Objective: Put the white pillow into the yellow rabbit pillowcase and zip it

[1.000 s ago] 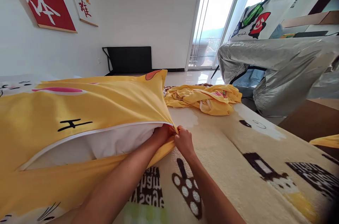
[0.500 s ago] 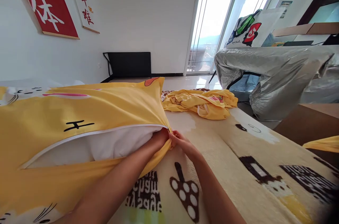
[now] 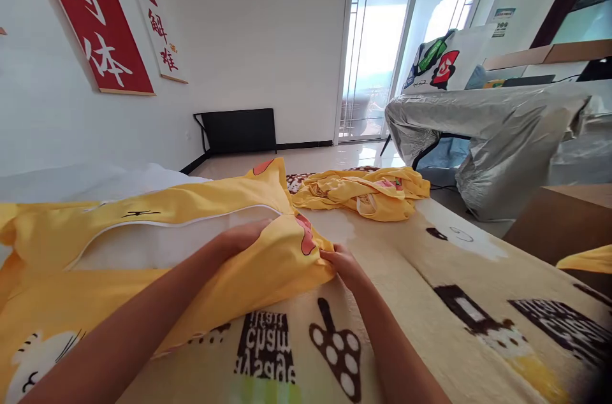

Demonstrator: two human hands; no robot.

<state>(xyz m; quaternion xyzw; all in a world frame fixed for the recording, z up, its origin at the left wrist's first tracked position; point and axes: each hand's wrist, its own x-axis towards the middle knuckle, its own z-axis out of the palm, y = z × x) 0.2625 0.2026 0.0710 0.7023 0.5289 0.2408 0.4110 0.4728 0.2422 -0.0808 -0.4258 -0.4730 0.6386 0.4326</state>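
On my feed the yellow cover (image 3: 268,276) lies across the blanket (image 3: 382,245), its slit gaping. I'd pinch firmly with the right hand (image 3: 347,265), whose fingers grip the cover's near corner, and work gently with the left hand (image 3: 248,235) inside the slit (fingers hidden, so I can't tell their state). Smooth, creased cloth; soft-looking, plump white filling (image 3: 157,241); fleecy blanket pile.
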